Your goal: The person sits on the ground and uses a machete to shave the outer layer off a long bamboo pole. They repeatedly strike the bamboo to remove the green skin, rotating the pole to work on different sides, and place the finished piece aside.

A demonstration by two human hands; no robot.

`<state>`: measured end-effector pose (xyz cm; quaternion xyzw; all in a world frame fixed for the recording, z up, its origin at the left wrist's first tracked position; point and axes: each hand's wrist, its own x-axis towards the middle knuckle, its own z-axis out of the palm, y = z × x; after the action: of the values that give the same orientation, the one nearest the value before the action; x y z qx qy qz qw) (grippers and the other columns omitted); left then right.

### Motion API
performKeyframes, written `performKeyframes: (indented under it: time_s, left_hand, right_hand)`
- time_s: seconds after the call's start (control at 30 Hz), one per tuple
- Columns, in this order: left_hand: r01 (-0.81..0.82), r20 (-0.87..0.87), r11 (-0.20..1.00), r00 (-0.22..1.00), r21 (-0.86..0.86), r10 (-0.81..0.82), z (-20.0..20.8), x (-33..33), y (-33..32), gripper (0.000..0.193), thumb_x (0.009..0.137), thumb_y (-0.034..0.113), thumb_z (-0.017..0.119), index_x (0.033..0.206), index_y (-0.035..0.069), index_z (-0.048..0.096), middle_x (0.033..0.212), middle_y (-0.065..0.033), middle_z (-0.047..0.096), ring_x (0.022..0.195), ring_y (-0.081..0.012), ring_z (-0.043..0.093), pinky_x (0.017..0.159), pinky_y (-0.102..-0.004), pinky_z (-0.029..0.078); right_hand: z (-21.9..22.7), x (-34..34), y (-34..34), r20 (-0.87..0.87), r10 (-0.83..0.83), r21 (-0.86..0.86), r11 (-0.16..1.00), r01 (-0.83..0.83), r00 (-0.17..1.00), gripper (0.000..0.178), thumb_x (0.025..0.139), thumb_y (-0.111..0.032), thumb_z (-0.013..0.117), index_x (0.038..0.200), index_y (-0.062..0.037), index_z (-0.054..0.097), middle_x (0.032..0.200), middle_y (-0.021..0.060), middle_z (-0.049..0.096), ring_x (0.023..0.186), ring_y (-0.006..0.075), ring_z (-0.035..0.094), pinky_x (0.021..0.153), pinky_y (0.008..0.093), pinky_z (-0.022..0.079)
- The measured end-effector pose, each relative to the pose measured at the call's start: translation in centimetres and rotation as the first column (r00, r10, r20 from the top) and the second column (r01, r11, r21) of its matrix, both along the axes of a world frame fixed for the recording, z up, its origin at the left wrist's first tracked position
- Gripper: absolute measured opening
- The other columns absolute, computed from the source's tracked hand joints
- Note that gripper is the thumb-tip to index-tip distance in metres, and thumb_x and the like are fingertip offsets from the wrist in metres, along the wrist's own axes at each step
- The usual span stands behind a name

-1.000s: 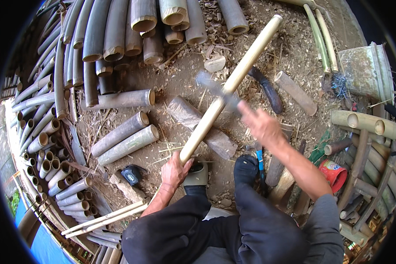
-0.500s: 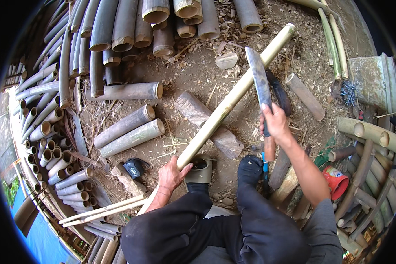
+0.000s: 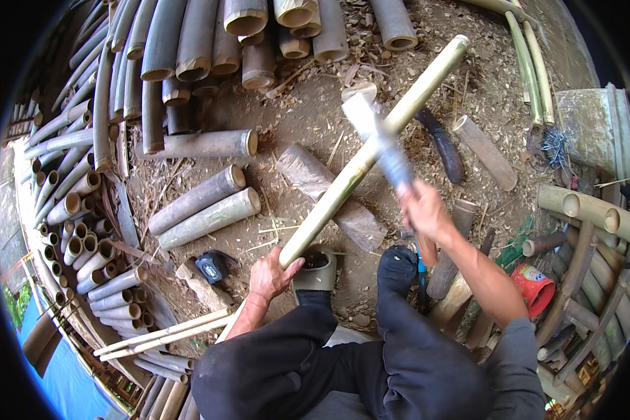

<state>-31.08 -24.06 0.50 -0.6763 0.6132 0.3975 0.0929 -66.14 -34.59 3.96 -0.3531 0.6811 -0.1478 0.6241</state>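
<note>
A long pale bamboo pole (image 3: 350, 176) runs slantwise from beside my left thigh up to the far right. My left hand (image 3: 271, 274) is closed round its lower part. In my right hand (image 3: 427, 210) is the handle of a machete, gripped with closed fingers. The machete's blade (image 3: 392, 157), smeared by motion, crosses over the pole; whether it touches cannot be told. Under the pole's middle lies a rough wooden block (image 3: 357, 220) on the ground. A dark curved sheath-like piece (image 3: 441, 147) lies just beyond my right hand.
Stacked bamboo tubes (image 3: 164, 42) fill the far left. Two cut tubes (image 3: 210, 218) lie left of the block, near a black tape measure (image 3: 215, 267). At right are a red container (image 3: 534, 290), a bamboo rack (image 3: 588, 280) and a weathered bucket (image 3: 591, 129). Chips litter the dirt.
The machete has swung leftward and its blade now crosses the pole. My right hand has shifted slightly left and nearer. My left hand and the pole have hardly moved.
</note>
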Motion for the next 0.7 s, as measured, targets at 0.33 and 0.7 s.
performKeyframes:
  time_s: [0.33, 0.7]
  left_hand:
    - [-0.017, -0.130, 0.994, 0.991, 0.105, 0.031, -0.4, 1.1, -0.8, 0.055, 0.087, 0.052, 0.068, 0.101, 0.000, 0.062, 0.081, -0.0265, 0.067, 0.082, -0.0470, 0.066, 0.071, -0.0506, 0.051]
    - [-0.060, 0.018, 0.997, 0.998, 0.047, 0.060, 5.0, 4.0, 5.4, 0.051, 0.082, 0.045, 0.074, 0.105, 0.000, 0.066, 0.083, -0.0265, 0.068, 0.081, -0.0437, 0.068, 0.070, -0.0498, 0.052]
  right_hand:
    - [-1.4, 0.4, 2.0, 0.002, 0.103, -0.044, 0.994, -0.102, 0.995, 0.026, 0.102, -0.028, 0.054, 0.092, -0.0042, 0.058, 0.067, 0.0020, 0.056, 0.053, 0.0125, 0.058, 0.051, 0.0329, 0.051]
    - [3.0, -7.6, 8.3, 0.265, -0.330, -0.279, 0.873, 0.400, 0.906, 0.023, 0.104, -0.024, 0.051, 0.097, -0.0029, 0.054, 0.072, 0.0038, 0.059, 0.054, 0.0120, 0.059, 0.047, 0.0270, 0.051]
